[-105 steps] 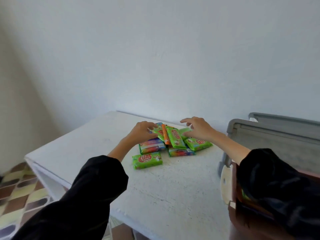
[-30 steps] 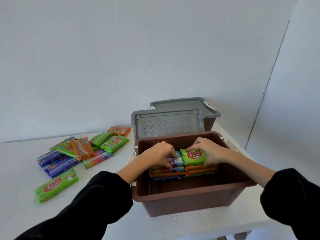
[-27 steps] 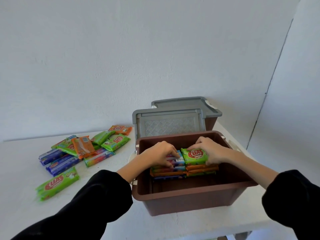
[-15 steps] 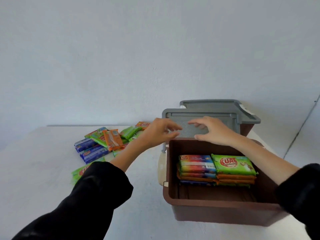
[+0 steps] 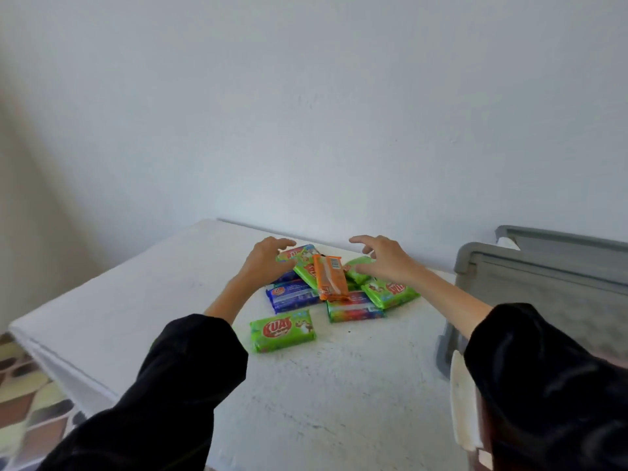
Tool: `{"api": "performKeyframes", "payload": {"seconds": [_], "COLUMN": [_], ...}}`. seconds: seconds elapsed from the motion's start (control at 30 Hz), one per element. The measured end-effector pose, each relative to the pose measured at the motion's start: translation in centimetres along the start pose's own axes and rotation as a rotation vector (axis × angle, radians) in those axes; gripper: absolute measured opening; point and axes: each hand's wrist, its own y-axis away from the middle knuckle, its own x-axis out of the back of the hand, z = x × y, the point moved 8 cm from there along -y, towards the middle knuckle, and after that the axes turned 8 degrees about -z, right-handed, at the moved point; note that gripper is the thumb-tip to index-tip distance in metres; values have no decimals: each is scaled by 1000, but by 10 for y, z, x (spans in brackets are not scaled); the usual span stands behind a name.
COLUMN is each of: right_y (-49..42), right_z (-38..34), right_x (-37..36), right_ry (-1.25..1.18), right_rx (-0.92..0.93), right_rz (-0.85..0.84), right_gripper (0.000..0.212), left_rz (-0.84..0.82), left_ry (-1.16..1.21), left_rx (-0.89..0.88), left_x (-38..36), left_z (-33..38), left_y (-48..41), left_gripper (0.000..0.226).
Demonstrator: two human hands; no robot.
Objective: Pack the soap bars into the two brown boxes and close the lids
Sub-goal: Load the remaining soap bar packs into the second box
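Half a second ago both hands were above the open brown box [image 5: 484, 419]; now they reach over the soap bars [image 5: 329, 278] heaped near the tabletop's [image 5: 339, 385] back edge. The right hand [image 5: 385, 263] hovers, its grip spread wide. The left hand [image 5: 265, 265] curves onto the heap, and I cannot tell whether its grip pinches anything. Bare tabletop lies left and in front. A lone green bar [image 5: 282, 329] reads "KUA".

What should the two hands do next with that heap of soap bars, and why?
Probably lower and close on a few soap bars: the left hand and right hand are spread open over either side of the pile, neither plainly gripping one.
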Motion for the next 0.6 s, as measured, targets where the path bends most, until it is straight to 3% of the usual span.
{"api": "performKeyframes", "payload": {"seconds": [0.13, 0.3, 0.47, 0.6], "right_y": [-47, -78, -86, -86], "right_z": [0, 17, 25, 25], "right_x": [-44, -88, -99, -97], "right_ry": [37, 48, 29, -13], "right_rx": [-52, -149, -177, -163], "right_rz": [-116, -183, -128, -86], "right_gripper": [68, 80, 81, 82], "left_rz": [-97, -205, -254, -257], "left_ry": [-57, -5, -5, -164], "left_rx": [202, 237, 175, 166], "left_x": [-13, -34, -49, -47], "left_z": [-67, -96, -97, -100], "left_y": [-14, -37, -56, -58], "left_gripper": [64, 81, 67, 61]}}
